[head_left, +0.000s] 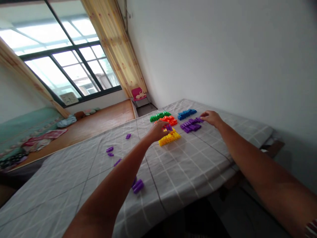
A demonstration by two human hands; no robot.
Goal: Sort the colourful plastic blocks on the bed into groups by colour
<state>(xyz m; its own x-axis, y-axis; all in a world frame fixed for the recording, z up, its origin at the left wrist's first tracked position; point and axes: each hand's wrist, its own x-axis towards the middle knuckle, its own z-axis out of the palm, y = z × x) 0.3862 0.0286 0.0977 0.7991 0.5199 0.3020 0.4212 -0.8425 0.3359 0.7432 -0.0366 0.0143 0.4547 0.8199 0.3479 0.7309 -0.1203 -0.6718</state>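
My left hand (158,131) is closed on a small purple piece (168,127), held just above the yellow pile (169,138). To the right, my right hand (211,118) pinches a purple piece at the upper right end of the purple pile (190,126). Behind my left hand lie the orange pile (170,120) and the green pile (159,116). A blue pile (187,114) sits beyond the purple one. Loose purple pieces (138,186) are scattered to the left, some partly hidden by my left forearm.
A grey checked cloth (178,168) covers the table, with its near edge below my forearms. The white wall (223,53) runs along the right. Beyond the table are a pink chair (139,94), a wooden platform (109,117) and a curtained window (74,49).
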